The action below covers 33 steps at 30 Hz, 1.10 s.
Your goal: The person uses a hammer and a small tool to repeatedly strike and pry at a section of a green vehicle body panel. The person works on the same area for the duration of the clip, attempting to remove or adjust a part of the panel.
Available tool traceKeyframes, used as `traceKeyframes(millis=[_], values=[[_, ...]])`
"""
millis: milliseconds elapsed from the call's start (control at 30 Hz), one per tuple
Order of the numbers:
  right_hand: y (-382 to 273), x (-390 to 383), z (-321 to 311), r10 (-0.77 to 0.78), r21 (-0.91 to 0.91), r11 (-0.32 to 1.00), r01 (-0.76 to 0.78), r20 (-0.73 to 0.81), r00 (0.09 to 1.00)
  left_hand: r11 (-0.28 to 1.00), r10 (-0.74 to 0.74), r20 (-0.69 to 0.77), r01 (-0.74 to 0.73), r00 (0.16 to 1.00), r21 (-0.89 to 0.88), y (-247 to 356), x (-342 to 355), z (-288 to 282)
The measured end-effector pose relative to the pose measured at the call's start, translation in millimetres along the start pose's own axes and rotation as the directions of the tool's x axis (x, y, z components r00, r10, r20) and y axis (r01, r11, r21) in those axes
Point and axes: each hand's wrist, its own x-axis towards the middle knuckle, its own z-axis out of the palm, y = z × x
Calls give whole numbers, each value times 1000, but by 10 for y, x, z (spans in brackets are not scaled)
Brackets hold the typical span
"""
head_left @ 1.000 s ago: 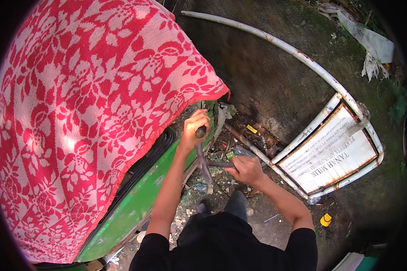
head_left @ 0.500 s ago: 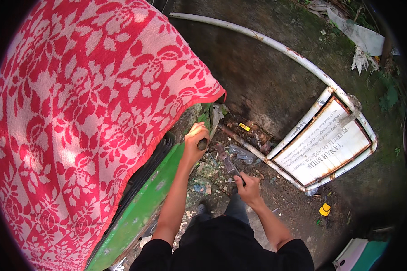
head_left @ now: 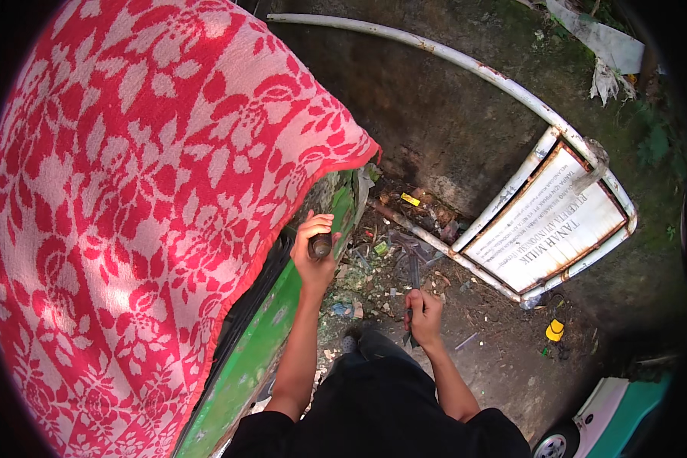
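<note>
My left hand (head_left: 311, 267) is closed round a dark, rounded handle (head_left: 320, 246), its butt end facing up. Whatever lies at the handle's other end is hidden beneath my fingers. This hand is beside the edge of a green painted panel (head_left: 278, 305), just right of a red and pink floral cloth (head_left: 153, 175) that drapes over it. Lower and to the right, my right hand (head_left: 427, 314) grips a long, narrow dark tool (head_left: 414, 271). Its slim end points away from me and a short part shows below the fist; its exact kind cannot be made out.
A white sign board (head_left: 549, 225) in a rusty frame leans at the right, joined to a curved white pipe (head_left: 435, 49). Rubble and litter cover the ground (head_left: 374, 305). A yellow object (head_left: 555, 330) lies farther right; part of a vehicle (head_left: 595, 427) shows at lower right.
My left hand has shifted left and slightly down with the handle. The tool in my right hand has turned from slanting left to nearly straight ahead. The view has shifted slightly.
</note>
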Motion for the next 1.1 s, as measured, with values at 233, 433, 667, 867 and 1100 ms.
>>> traceKeyframes(millis=[233,433,667,867,1100], values=[[110,206,-62,47,108,993,-47,0,999,992,-60,17,61,998,-107,-71,282,-93],[99,336,-71,103,257,961,-99,-1,995,997,50,43,-48,998,-57,-170,447,19],[166,452,-172,123,260,957,-125,23,992,997,-21,-24,20,999,-70,-242,467,280],[210,500,-223,131,268,953,-142,57,990,980,188,192,-198,963,31,-343,358,278],[175,490,-262,156,233,958,-167,67,986,970,88,557,-199,826,142,-249,356,235]])
